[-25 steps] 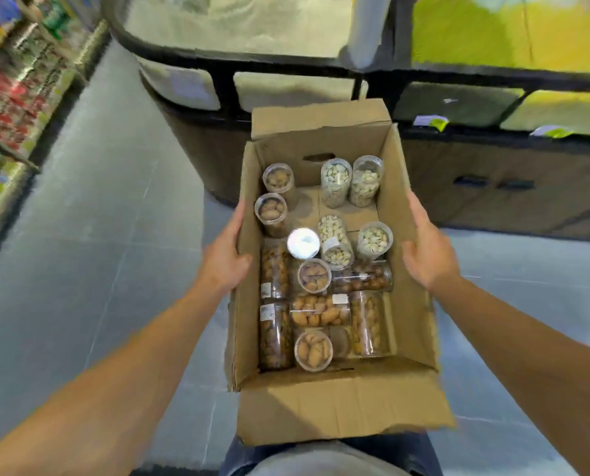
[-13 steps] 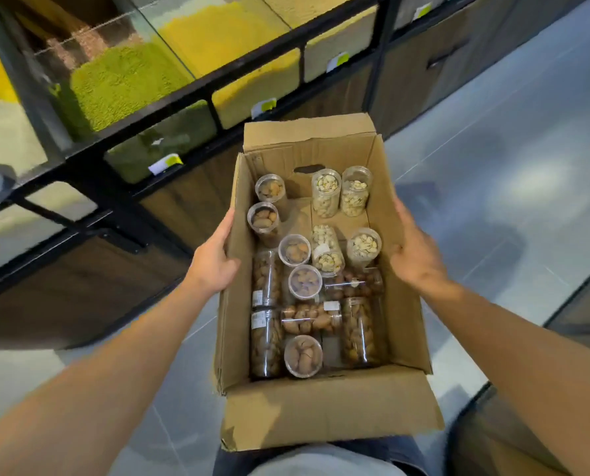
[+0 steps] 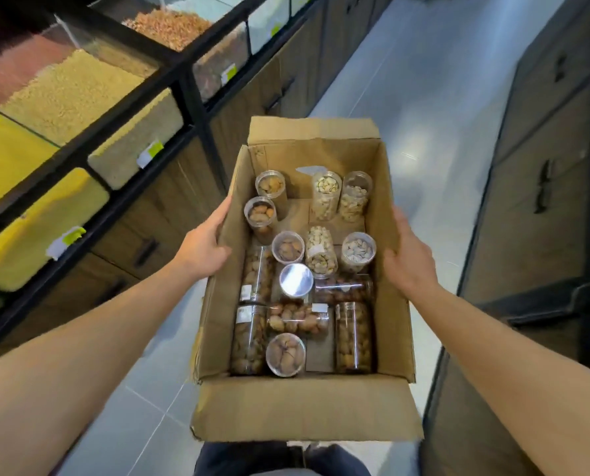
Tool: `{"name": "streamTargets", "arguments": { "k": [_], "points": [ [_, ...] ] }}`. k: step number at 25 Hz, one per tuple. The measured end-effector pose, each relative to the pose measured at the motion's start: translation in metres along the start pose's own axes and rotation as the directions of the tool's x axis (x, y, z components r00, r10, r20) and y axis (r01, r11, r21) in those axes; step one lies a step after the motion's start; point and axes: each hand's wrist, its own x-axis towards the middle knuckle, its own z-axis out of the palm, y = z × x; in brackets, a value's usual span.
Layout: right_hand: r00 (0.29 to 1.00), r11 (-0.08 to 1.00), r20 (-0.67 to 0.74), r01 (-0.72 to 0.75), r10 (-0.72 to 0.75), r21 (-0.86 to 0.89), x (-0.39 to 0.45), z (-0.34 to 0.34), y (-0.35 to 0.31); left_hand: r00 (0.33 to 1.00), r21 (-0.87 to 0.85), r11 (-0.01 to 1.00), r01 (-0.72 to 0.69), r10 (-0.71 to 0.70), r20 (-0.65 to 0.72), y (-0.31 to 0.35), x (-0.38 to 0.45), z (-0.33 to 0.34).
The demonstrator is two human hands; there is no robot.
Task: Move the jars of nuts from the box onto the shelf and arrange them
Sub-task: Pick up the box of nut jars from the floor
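- The open cardboard box (image 3: pixel 303 410), plain brown with flaps folded out, is carried above the grey tiled floor (image 3: pixel 424 97), the left hand (image 3: pixel 202 247) and right hand (image 3: pixel 406 259) clamped on its opposite side walls.
- Inside lie clear plastic jars of nuts (image 3: pixel 353 336), cylindrical; some upright, some on their sides, brown or pale nuts showing.
- Small white labels are on several; their print looks too blurred to read.
- Glass-fronted grain bins (image 3: pixel 77 97) stand on the left.

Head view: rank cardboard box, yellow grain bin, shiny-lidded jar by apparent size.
1. cardboard box, largest.
2. yellow grain bin, clearly smaller, though cut off at the frame edge.
3. shiny-lidded jar, smallest by far.
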Motion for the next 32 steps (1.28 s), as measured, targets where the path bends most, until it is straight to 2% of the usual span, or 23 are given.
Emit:
{"name": "streamTargets", "arguments": {
  "k": [6, 11, 13, 16, 19, 25, 32],
  "points": [
    [0.991, 0.992, -0.037, -0.124, 0.125, 0.027, 0.159, -0.006, -0.009, 0.989, -0.023, 0.999, -0.035, 0.037, 0.144, 0.035, 0.204, 0.011],
    [0.975, 0.975, -0.065, -0.208, 0.213, 0.078, 0.285, -0.023, -0.021, 0.978, 0.023, 0.997, -0.074, 0.068, 0.199, 0.089, 0.35, 0.004],
    [0.971, 0.971, -0.077, -0.216, 0.224, 0.103, 0.351, -0.025, -0.014, 0.975, 0.033, 0.996, -0.083, 0.074, 0.209, 0.108, 0.417, 0.01],
    [0.976, 0.975, -0.08, -0.195, 0.204, 0.104, 0.405, -0.022, -0.005, 0.969, 0.047, 0.99, -0.132, 0.118, 0.217, 0.12, 0.471, 0.02],
    [0.976, 0.975, -0.078, -0.193, 0.202, 0.109, 0.506, -0.006, 0.019, 0.972, 0.05, 0.996, -0.069, 0.055, 0.23, 0.126, 0.562, 0.053],
    [0.968, 0.971, -0.096, -0.225, 0.232, 0.078, 0.652, 0.058, 0.062, 0.964, 0.066, 0.998, -0.006, -0.011, 0.265, 0.101, 0.714, 0.119],
    [0.936, 0.936, -0.057, -0.341, 0.347, 0.089, 0.763, 0.2, 0.127, 0.933, 0.106, 0.994, 0.037, -0.072, 0.353, -0.004, 0.858, 0.219]
  ]
}}
